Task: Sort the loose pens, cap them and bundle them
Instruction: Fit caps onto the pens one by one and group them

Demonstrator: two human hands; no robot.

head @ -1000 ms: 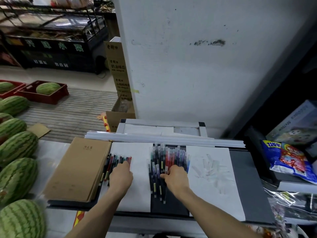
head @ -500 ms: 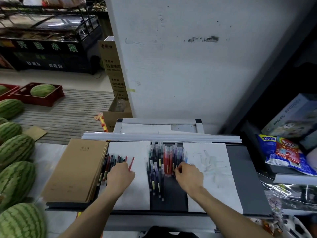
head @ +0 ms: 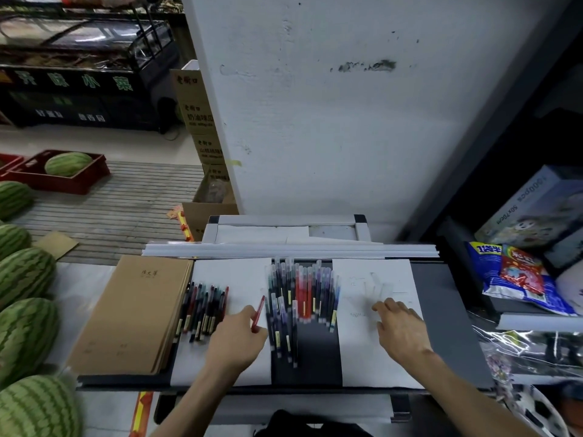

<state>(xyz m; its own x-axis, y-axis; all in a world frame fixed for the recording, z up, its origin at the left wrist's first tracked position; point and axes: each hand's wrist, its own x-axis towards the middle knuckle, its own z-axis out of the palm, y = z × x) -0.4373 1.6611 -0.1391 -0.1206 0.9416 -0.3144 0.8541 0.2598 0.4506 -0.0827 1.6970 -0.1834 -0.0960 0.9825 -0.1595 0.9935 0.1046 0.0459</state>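
The left hand [head: 236, 340] pinched a red pen [head: 259, 312], which pointed toward one o'clock. The right hand [head: 402, 331] hovered with fingers loosely spread over a white sheet [head: 372, 357]. Between them on the counter [head: 448, 310] lay the loose pens [head: 299, 298], with the sorted pens [head: 203, 310] at the left hand's eleven o'clock.

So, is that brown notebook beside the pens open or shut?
Shut. The brown notebook lies flat, its cover with the printed title facing up, and no inner pages are spread.

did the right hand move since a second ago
Yes. The right hand has gone rightward, off the middle pen pile and onto the right white sheet.
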